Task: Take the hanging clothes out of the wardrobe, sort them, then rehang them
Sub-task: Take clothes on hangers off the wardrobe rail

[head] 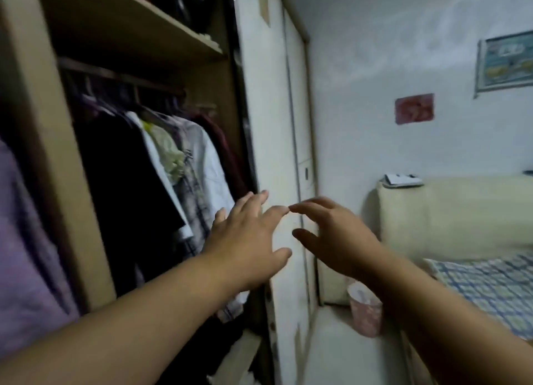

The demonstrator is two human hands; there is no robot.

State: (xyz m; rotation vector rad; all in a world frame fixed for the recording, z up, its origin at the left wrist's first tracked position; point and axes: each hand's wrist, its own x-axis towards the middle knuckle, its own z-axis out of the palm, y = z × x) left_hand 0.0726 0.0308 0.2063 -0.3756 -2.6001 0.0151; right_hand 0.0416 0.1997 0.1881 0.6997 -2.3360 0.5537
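Two bare hands, the left hand [245, 237] and the right hand [337, 234], are held out empty with fingers loosely spread before the open wardrobe [54, 182], where the hanging clothes [178, 165] are seen crowded on the rail [115, 75] inside, so nothing is judged removed, sorted or rehung yet.

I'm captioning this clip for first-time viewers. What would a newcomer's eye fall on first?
The left hand and right hand stretch out open at centre, holding nothing, before a pale door. Left of them, clothes hang crowded on the rail of the open wardrobe. A bed with a blue checked cover lies at lower right.
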